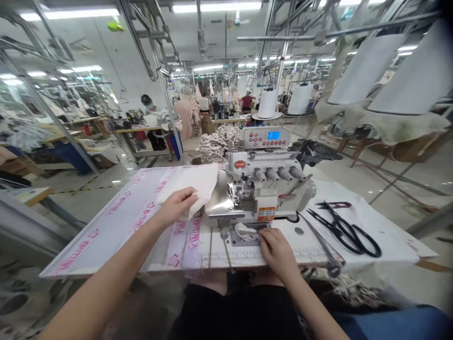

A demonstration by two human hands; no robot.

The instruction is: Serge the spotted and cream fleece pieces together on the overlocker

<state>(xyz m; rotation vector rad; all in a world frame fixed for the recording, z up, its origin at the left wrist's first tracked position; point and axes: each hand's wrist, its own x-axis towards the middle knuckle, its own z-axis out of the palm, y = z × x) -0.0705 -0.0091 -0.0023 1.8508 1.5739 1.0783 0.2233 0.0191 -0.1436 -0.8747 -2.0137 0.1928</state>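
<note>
My left hand pinches the near edge of a white piece of fabric lying on the left side of the sewing table. Just right of that fabric stands a white overlock sewing machine with a metal plate at its front. My right hand is closed at the end of a narrow white strip, which lies curled on a small grey plate below the machine. The strip's end disappears under my fingers.
Black scissors and a red-handled thread snipper lie right of the machine. Large white thread cones stand at upper right. Spotted fabric is piled behind the machine. A ruler strip runs along the table's front edge.
</note>
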